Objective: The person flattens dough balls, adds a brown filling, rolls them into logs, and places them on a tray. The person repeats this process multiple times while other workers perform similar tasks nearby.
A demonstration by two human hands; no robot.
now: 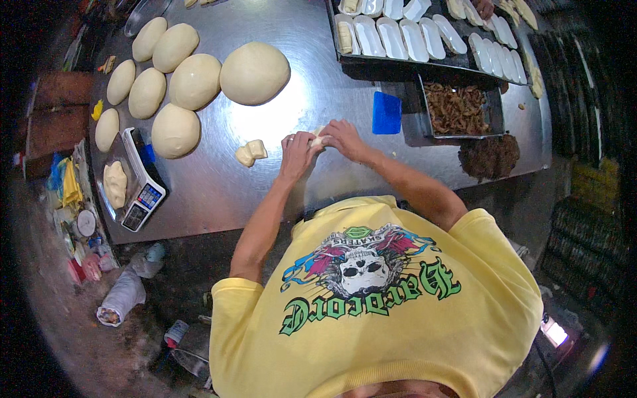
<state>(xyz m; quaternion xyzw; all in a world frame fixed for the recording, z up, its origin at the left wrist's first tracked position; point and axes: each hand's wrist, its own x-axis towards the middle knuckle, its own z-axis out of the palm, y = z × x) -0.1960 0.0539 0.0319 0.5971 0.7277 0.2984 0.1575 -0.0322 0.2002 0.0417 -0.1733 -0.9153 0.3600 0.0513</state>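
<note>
A small piece of pale dough point(319, 140) lies at the middle of the metal table, pinched between my two hands. My left hand point(296, 154) has its fingers curled over the near left side of it. From the right, my right hand point(344, 140) closes its fingertips on the other end. Much of this piece is hidden under the fingers. Just left of my left hand sit small cut dough lumps point(251, 152), touching each other. A flat blue dough scraper point(386, 113) rests to the right of my right hand.
Large smooth dough balls point(192, 81) cover the far left. A digital scale point(142, 192) holds a dough lump point(115, 184). At right are a metal pan of shredded brown filling point(456, 109), a dark crumbly pile point(490, 158) and a black tray point(398, 64) with white oblong liners; another person's hand point(485, 8) reaches there.
</note>
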